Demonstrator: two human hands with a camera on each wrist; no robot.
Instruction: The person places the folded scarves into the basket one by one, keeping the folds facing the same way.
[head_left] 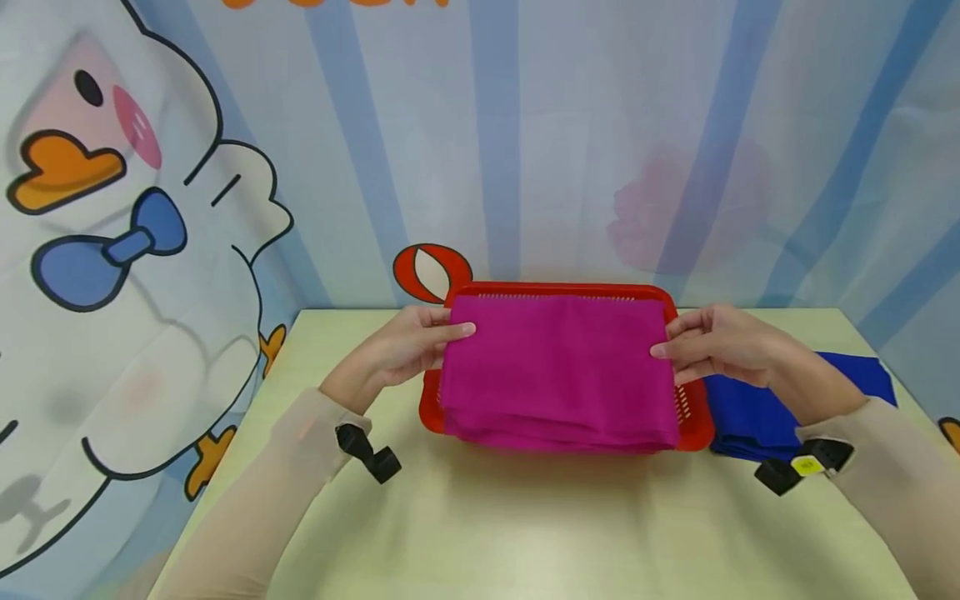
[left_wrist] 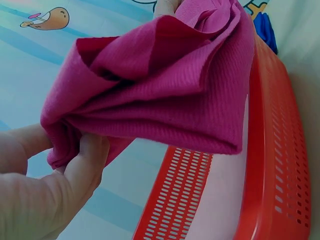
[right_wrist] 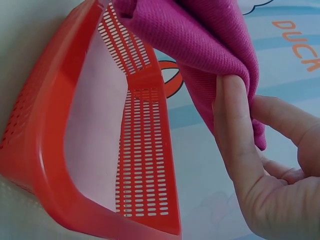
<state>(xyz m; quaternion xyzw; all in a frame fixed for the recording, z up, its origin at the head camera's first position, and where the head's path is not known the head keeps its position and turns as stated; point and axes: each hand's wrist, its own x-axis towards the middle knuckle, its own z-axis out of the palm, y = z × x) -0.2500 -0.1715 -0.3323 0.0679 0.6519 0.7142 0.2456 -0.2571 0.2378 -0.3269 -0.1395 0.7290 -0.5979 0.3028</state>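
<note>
A folded magenta cloth is held up over a red plastic basket. My left hand pinches its left edge, thumb on top and fingers beneath. At the opposite edge, my right hand grips the cloth the same way. In the left wrist view the cloth shows several loose layers, with the left hand at its corner. The right wrist view has the cloth above the basket's perforated wall, with the right hand pinching it. A pale sheet shows inside the basket.
A folded blue cloth lies on the pale yellow table, right of the basket and partly behind the right forearm. Behind the table hangs a printed backdrop with a cartoon duck on the left.
</note>
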